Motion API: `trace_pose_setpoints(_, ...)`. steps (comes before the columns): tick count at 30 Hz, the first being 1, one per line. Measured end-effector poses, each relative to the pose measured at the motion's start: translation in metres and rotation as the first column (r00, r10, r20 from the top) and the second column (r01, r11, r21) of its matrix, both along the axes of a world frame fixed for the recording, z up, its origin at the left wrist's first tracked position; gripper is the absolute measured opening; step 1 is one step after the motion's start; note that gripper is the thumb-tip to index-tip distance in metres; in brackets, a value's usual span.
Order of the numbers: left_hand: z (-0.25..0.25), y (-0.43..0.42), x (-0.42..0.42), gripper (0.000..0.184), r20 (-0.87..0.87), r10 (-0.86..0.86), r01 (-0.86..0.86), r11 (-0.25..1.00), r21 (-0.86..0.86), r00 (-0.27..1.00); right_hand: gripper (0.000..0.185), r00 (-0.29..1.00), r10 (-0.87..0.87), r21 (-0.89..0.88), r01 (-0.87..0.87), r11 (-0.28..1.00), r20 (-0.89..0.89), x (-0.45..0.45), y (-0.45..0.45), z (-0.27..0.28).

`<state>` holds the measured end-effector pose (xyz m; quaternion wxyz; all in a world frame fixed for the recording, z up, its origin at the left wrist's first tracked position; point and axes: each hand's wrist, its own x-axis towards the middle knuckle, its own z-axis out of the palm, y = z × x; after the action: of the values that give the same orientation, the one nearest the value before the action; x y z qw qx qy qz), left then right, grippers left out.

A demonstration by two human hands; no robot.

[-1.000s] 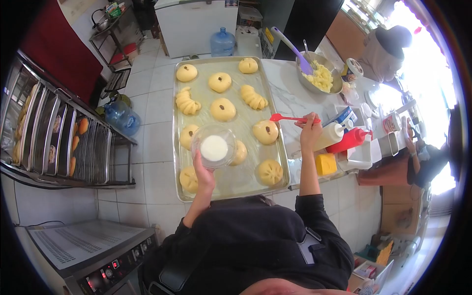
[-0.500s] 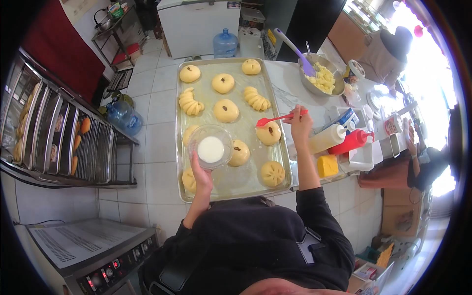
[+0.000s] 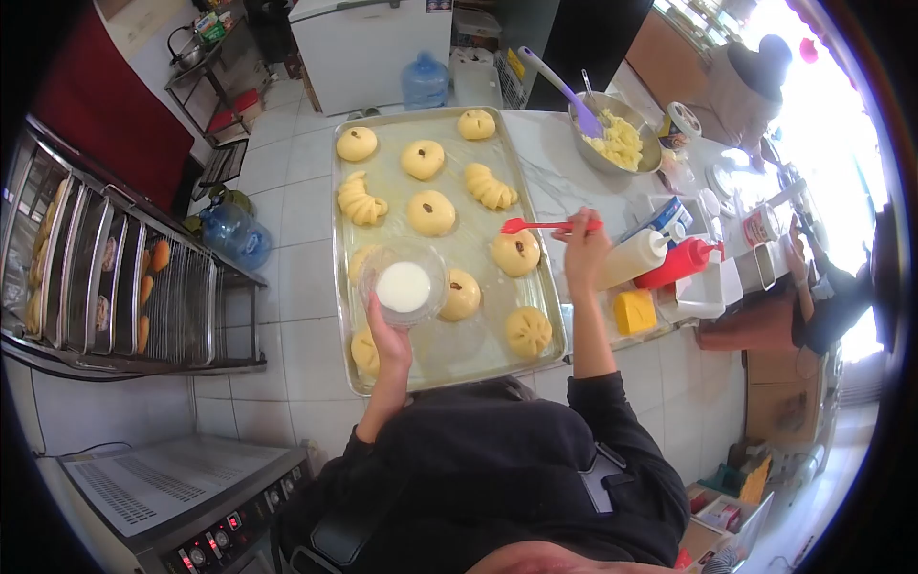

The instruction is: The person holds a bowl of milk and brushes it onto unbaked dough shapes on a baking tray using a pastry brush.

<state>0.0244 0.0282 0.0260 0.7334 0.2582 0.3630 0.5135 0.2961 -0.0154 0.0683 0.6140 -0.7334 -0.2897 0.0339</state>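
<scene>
Baking tray: A rectangular silver metal baking tray (image 3: 449, 356) carries pale yellow dough pieces, set apart from one another, beside a bare stretch of white marbled tabletop (image 3: 555, 167).
Clear bowl: A round transparent bowl (image 3: 433, 265) of white liquid (image 3: 403, 287) is held above the tray's near left part, partly hiding the dough beneath.
Left hand: A person's left hand (image 3: 389, 337) supports the bowl, thumb against its side; the other fingers are mostly hidden.
Red brush: A slim red brush (image 3: 553, 226) extends over the tray's right edge, its head at a glossy round bun (image 3: 515, 254) with a dark topping; whether they touch cannot be told.
Right hand: The right hand (image 3: 581, 247) pinches the brush handle between its fingers.
Right of the tray: A cream squeeze bottle (image 3: 631, 260), a red squeeze bottle (image 3: 672, 263) and a bright yellow block (image 3: 634, 313).
Beyond the tray's far right: A steel mixing bowl (image 3: 648, 161) holds yellow chunks (image 3: 620, 143) and a purple spatula (image 3: 559, 81).
</scene>
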Motion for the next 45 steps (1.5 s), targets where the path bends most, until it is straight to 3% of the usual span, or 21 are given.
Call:
trace_pose_setpoints(4, 0.011, -0.002, 0.006, 0.053, 0.007, 0.002, -0.002, 1.000, -0.030, 1.000, 0.028, 0.973, 0.225, -0.089, -0.220, 0.971, 0.047, -0.010, -0.010, -0.023)
trace_pose_setpoints(10, 0.003, -0.008, 0.010, 0.051, 0.043, -0.027, 0.028, 0.999, -0.017, 0.999, 0.019, 0.811, 0.473, -0.267, -0.399, 0.877, 0.344, -0.016, -0.070, -0.013)
trace_pose_setpoints(13, -0.012, -0.010, 0.013, 0.051, 0.031, -0.098, 0.099, 0.995, -0.024, 0.995, 0.017, 0.725, 0.490, -0.353, -0.351, 0.867, 0.483, -0.004, -0.093, -0.009)
trace_pose_setpoints(16, -0.009, -0.013, 0.022, 0.049, 0.009, -0.146, 0.145, 0.989, 0.026, 0.989, 0.022, 0.793, 0.359, -0.114, -0.350, 0.930, 0.492, 0.001, -0.103, 0.008)
trace_pose_setpoints(19, -0.003, -0.019, 0.034, 0.047, 0.010, -0.197, 0.196, 0.979, 0.060, 0.980, 0.022, 0.953, 0.300, 0.339, -0.298, 0.892, 0.047, -0.030, -0.106, 0.042)
trace_pose_setpoints(20, -0.002, -0.022, 0.038, 0.046, 0.015, -0.219, 0.218, 0.974, 0.066, 0.976, 0.030, 0.953, 0.303, 0.380, -0.274, 0.883, -0.019, -0.040, -0.105, 0.048)
trace_pose_setpoints(23, -0.002, -0.030, 0.048, 0.046, 0.069, -0.268, 0.260, 0.960, 0.105, 0.961, 0.030, 0.914, 0.394, 0.315, -0.346, 0.883, -0.100, -0.061, -0.100, 0.041)
trace_pose_setpoints(24, -0.001, -0.034, 0.051, 0.046, 0.067, -0.279, 0.274, 0.959, 0.078, 0.958, 0.030, 0.923, 0.381, 0.214, -0.362, 0.907, -0.052, -0.063, -0.099, 0.032)
trace_pose_setpoints(27, -0.002, -0.042, 0.055, 0.046, 0.067, -0.298, 0.297, 0.955, 0.025, 0.952, 0.030, 0.918, 0.363, 0.247, -0.318, 0.915, -0.162, -0.061, -0.104, 0.017)
trace_pose_setpoints(34, -0.016, -0.036, 0.051, 0.047, 0.034, -0.261, 0.259, 0.964, 0.063, 0.965, 0.035, 0.886, 0.199, 0.541, 0.068, 0.838, -0.419, -0.009, -0.157, -0.004)
trace_pose_setpoints(37, -0.009, -0.031, 0.048, 0.047, 0.040, -0.216, 0.214, 0.975, 0.050, 0.975, 0.035, 0.894, 0.092, 0.376, 0.090, 0.922, -0.439, -0.012, -0.175, -0.031)
trace_pose_setpoints(40, -0.008, -0.026, 0.044, 0.048, 0.045, -0.195, 0.194, 0.981, 0.024, 0.980, 0.035, 0.936, 0.028, 0.278, 0.075, 0.958, -0.351, -0.018, -0.179, -0.043)
trace_pose_setpoints(43, -0.006, -0.025, 0.044, 0.048, 0.037, -0.188, 0.187, 0.982, 0.028, 0.982, 0.036, 0.925, 0.005, 0.363, 0.145, 0.920, -0.380, -0.027, -0.167, -0.027)
trace_pose_setpoints(45, -0.004, -0.025, 0.045, 0.048, 0.036, -0.189, 0.187, 0.982, 0.038, 0.981, 0.034, 0.957, 0.046, 0.233, 0.023, 0.972, -0.286, -0.027, -0.160, -0.032)
